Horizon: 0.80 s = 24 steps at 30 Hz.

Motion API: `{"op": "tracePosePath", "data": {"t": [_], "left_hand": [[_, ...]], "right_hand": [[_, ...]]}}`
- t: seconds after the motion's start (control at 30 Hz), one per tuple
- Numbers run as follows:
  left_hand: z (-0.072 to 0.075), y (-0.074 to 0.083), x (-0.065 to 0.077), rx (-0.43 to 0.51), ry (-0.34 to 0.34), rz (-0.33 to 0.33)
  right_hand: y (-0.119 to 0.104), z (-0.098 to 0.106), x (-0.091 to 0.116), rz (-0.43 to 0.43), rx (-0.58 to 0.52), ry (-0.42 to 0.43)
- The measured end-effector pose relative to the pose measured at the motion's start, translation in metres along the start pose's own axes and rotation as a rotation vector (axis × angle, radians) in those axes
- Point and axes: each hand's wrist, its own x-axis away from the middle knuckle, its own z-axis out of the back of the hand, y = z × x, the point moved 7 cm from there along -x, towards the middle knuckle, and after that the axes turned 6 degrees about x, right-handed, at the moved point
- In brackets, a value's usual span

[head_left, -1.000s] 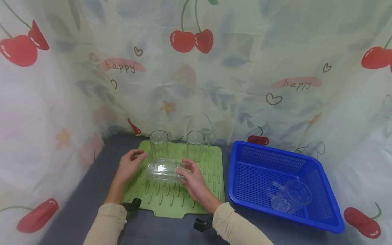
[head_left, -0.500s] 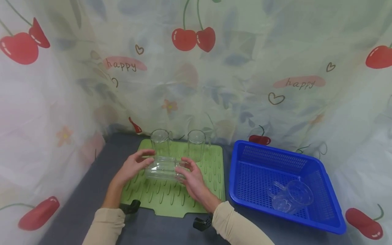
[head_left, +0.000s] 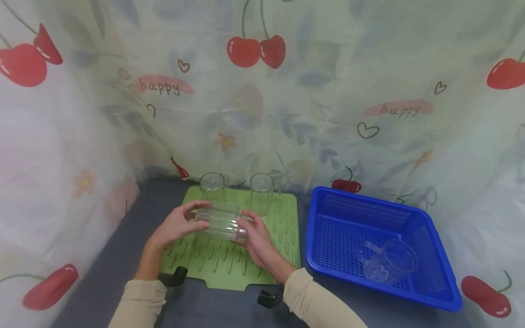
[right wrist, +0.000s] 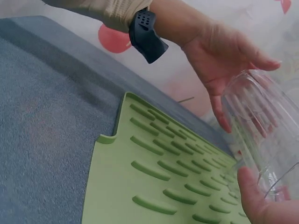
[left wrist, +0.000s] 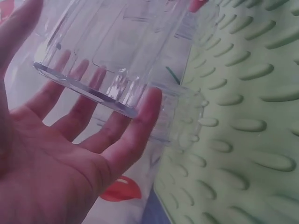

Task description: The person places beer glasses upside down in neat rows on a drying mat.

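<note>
The left hand (head_left: 177, 224) — empty before — now grips the glass mug (head_left: 221, 223) the right hand (head_left: 258, 240) holds.

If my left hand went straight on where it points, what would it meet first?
Your left hand would first meet the glass mug it holds; beyond that, probably your right hand, though depth is unclear.

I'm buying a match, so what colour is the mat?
Light green; the mat shows best in the head view.

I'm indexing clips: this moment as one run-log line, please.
left hand, right hand: hold clear glass; green mat: two standing mugs; blue basket: one mug
</note>
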Motion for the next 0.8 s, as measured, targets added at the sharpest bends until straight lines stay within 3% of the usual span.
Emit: {"op": "tracePosePath", "data": {"t": [0.1, 0.33, 0.53, 0.8], "left_hand": [[0.000, 0.002, -0.001, 0.012, -0.012, 0.013], [0.001, 0.004, -0.001, -0.065, 0.018, -0.015], [0.005, 0.010, 0.000, -0.099, 0.079, -0.025], [0.005, 0.014, -0.003, -0.169, 0.095, 0.006]], "right_hand": [[0.000, -0.001, 0.000, -0.014, 0.006, -0.022], [0.002, -0.003, 0.003, -0.056, 0.030, -0.061], [-0.007, 0.009, 0.006, 0.002, 0.271, 0.071], [-0.029, 0.013, 0.018, 0.203, 0.506, 0.215]]}}
